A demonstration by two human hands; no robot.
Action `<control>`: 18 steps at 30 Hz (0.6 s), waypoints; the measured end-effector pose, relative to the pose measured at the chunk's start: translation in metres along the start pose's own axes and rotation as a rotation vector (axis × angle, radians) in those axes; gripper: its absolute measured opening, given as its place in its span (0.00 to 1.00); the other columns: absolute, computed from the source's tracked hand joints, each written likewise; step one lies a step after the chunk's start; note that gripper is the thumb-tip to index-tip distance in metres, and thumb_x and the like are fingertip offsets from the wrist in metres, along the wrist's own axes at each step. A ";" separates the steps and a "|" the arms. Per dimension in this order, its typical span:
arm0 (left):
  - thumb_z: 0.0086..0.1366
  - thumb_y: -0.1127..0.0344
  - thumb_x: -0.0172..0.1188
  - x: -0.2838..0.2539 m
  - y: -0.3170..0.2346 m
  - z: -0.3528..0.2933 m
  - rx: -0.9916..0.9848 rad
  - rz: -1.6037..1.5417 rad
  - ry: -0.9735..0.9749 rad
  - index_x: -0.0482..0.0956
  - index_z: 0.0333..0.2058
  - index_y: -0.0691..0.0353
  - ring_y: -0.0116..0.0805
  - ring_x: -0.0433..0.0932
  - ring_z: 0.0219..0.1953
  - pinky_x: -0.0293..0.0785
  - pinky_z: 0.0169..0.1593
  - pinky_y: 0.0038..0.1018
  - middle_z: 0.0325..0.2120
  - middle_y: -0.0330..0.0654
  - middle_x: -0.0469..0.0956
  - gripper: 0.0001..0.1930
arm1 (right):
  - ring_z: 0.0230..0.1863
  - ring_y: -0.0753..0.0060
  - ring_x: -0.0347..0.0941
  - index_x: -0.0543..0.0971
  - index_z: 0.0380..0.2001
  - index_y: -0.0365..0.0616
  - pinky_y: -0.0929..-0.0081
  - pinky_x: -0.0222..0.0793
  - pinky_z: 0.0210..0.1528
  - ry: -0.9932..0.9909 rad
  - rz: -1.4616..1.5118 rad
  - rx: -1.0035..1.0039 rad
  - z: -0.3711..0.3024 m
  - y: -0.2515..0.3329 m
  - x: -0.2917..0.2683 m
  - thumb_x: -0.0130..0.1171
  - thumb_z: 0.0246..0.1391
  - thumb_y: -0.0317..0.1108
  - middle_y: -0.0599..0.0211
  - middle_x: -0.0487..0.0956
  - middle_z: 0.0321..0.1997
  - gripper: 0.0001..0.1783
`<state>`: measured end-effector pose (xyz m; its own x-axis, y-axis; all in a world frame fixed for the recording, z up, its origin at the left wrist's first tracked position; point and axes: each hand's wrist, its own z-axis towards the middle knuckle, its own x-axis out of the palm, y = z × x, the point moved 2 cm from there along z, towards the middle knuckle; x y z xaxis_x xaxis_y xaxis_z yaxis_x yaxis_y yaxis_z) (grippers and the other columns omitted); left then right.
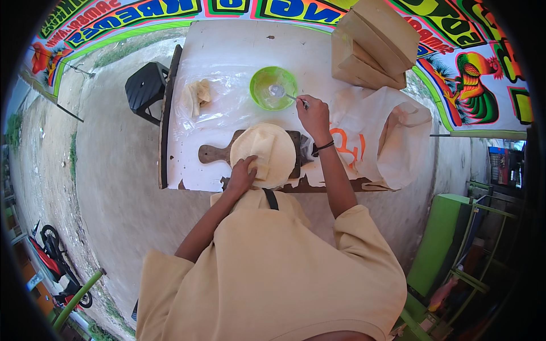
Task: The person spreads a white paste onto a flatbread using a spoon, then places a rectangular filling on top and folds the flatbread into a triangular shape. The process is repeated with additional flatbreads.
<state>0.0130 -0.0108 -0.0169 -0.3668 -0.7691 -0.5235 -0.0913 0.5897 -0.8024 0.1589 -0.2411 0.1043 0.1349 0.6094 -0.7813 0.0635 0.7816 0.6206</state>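
Observation:
A stack of thin, round pale wrappers (282, 166) lies on a wooden cutting board (214, 153) near the table's front edge. On top is a folded wrapper (262, 149), its strip running away from me. My left hand (243, 175) is closed at its near left side, the bent fingers holding its edge. Beyond the board stands a green bowl (254, 91) with a whitish substance inside. My right hand (313, 116) grips a metal spoon (290, 97), whose head dips into the bowl. The bowl's exact contents are too small to make out.
Crumpled wrappers (199, 95) lie on clear plastic (227, 111) at the table's left. An open cardboard box (364, 51) stands far right, with a pale plastic bag (392, 136) nearer me. A black stool (147, 88) is beyond the left edge. Colourful banners (131, 23) hang ahead.

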 end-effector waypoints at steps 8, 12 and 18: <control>0.60 0.64 0.60 0.000 0.001 0.000 -0.015 0.004 0.010 0.73 0.53 0.56 0.49 0.75 0.35 0.70 0.43 0.40 0.31 0.53 0.73 0.21 | 0.35 0.41 0.77 0.83 0.30 0.41 0.54 0.73 0.41 -0.053 0.026 0.166 0.036 -0.047 0.061 0.53 0.51 0.35 0.44 0.80 0.30 0.12; 0.60 0.64 0.60 0.001 0.004 0.000 0.006 0.010 -0.009 0.73 0.53 0.56 0.49 0.75 0.35 0.70 0.43 0.39 0.30 0.52 0.73 0.21 | 0.36 0.42 0.77 0.83 0.30 0.40 0.56 0.74 0.42 -0.051 0.083 0.215 0.037 -0.051 0.078 0.53 0.50 0.35 0.44 0.80 0.31 0.13; 0.60 0.65 0.59 -0.004 -0.004 0.000 -0.037 -0.006 0.033 0.73 0.52 0.55 0.55 0.75 0.40 0.71 0.47 0.43 0.33 0.56 0.74 0.20 | 0.36 0.44 0.78 0.84 0.30 0.40 0.58 0.74 0.42 -0.079 0.127 0.237 0.032 -0.055 0.084 0.55 0.49 0.35 0.45 0.80 0.31 0.13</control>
<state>0.0143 -0.0099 -0.0118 -0.3962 -0.7647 -0.5082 -0.1274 0.5939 -0.7944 0.1985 -0.2372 0.0072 0.2322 0.6811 -0.6944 0.2695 0.6409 0.7187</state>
